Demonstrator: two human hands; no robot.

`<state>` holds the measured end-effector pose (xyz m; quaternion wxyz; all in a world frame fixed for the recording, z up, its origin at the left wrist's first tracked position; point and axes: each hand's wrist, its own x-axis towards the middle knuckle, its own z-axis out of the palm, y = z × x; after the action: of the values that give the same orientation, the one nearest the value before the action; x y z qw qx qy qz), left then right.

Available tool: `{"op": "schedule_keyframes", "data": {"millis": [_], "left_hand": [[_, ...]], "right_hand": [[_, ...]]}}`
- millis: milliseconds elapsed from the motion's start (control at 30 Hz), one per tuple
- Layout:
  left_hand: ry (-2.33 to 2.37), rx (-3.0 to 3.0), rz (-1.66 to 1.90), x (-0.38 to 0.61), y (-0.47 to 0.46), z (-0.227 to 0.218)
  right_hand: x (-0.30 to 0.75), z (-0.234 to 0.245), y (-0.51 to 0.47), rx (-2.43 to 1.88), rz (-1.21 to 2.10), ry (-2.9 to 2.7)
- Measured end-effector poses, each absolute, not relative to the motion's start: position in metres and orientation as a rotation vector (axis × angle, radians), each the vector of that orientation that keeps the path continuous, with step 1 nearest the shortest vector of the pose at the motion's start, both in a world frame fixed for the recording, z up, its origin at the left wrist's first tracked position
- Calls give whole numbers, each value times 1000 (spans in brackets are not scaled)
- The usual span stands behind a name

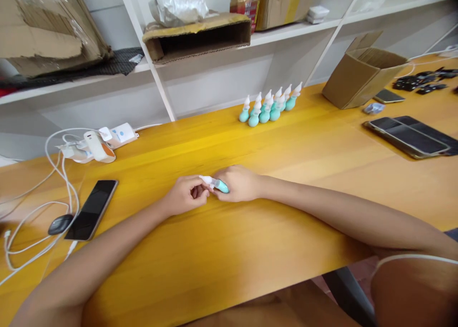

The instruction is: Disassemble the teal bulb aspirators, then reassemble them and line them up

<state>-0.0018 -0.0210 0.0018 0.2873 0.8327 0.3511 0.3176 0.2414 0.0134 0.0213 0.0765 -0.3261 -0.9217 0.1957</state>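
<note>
A dark phone [92, 208] lies at the left of the yellow desk [229, 260]. Mid-desk, the left hand [186, 195] pinches its fingers on the white tip of a teal bulb [219, 185]. The right hand [240, 184] closes its fingers around the teal end. More bulbs [268, 106] stand behind, near a cardboard box [359, 74].

Single head view, looking forward-down, close over table [250, 250].
</note>
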Motion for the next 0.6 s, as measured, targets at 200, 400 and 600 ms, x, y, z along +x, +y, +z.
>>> {"op": "schedule_keyframes", "data": {"millis": [200,400,600], "left_hand": [[1060,2092,823,-2,-17,1],[1027,2136,873,1,-19,2],[993,2163,909,3,-21,3]], "right_hand": [[237,17,10,-1082,510,-2736],[238,19,12,-1028,546,-2757],[240,21,13,-1013,562,-2754]]}}
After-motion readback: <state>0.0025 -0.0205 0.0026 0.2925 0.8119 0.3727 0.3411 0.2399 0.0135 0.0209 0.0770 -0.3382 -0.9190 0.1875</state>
